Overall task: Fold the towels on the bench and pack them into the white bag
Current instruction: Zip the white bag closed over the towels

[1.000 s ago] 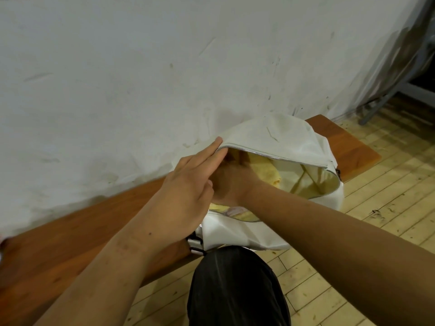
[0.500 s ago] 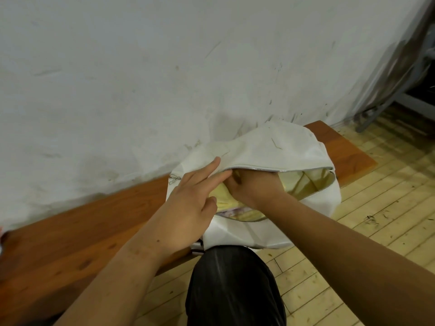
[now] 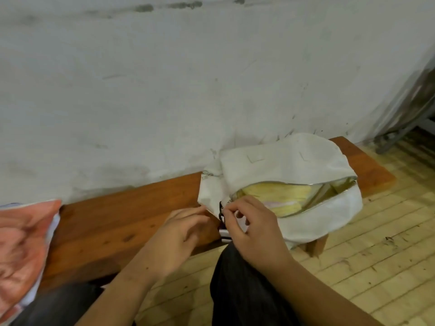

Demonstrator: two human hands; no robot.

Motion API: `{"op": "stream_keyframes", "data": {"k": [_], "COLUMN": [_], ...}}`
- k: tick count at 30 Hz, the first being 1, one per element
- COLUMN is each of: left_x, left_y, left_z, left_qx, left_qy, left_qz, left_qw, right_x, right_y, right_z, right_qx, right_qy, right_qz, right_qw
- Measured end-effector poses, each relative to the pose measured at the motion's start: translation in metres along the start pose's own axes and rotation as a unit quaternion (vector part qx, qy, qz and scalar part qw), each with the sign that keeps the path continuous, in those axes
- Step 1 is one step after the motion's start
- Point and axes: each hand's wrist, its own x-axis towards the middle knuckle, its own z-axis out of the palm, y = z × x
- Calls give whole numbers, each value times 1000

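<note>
The white bag [image 3: 294, 165] lies on the wooden bench [image 3: 122, 222], its zip gaping along the front. Folded yellow towels [image 3: 277, 195] show inside the opening. My right hand [image 3: 254, 229] is at the left end of the zip, thumb and forefinger pinching the zipper pull [image 3: 227, 207]. My left hand [image 3: 179, 234] reaches the bag's lower left corner and pinches the fabric there. An orange and pink towel [image 3: 21, 250] lies crumpled at the bench's far left.
A scuffed white wall rises right behind the bench. My dark-trousered knees [image 3: 244, 290] are against the bench front. Pale floorboards [image 3: 376, 255] spread to the right, and a grey metal frame [image 3: 404, 128] stands in the far right corner.
My right hand came out of the bag and moved to the zip's left end. My left hand let the flap drop and went down to the bag's corner. The view swung left.
</note>
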Motion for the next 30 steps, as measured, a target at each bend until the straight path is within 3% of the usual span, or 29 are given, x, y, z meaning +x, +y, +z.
{"op": "stream_keyframes", "data": {"k": [6, 9, 13, 16, 20, 23, 27, 30], "left_x": [-62, -96, -135, -163, -190, -197, -208, -225], "left_y": [-54, -74, -114, -146, -182, -206, -233, -260], "left_z": [-7, -13, -26, -40, -66, -91, -118, -141], "left_qx": [7, 25, 79, 105, 190, 230, 115, -1], "left_qy": [7, 28, 97, 164, 179, 241, 417, 471], "left_qz": [-52, -77, -141, -207, -298, -345, -442, -499], "left_qw": [999, 996, 982, 959, 918, 878, 786, 728], "right_x": [7, -2, -13, -11, -15, -16, -15, -13], "right_y": [-41, -45, -40, -45, -55, -56, -51, -47], "right_z": [68, 111, 149, 162, 174, 181, 184, 180], "right_qx": [64, 112, 96, 103, 146, 146, 132, 133], "right_qy": [-172, -213, -307, -330, -331, -340, -349, -346], "right_qz": [-33, 5, 57, 89, 133, 142, 138, 145], "right_qw": [983, 971, 945, 934, 923, 918, 918, 918]}}
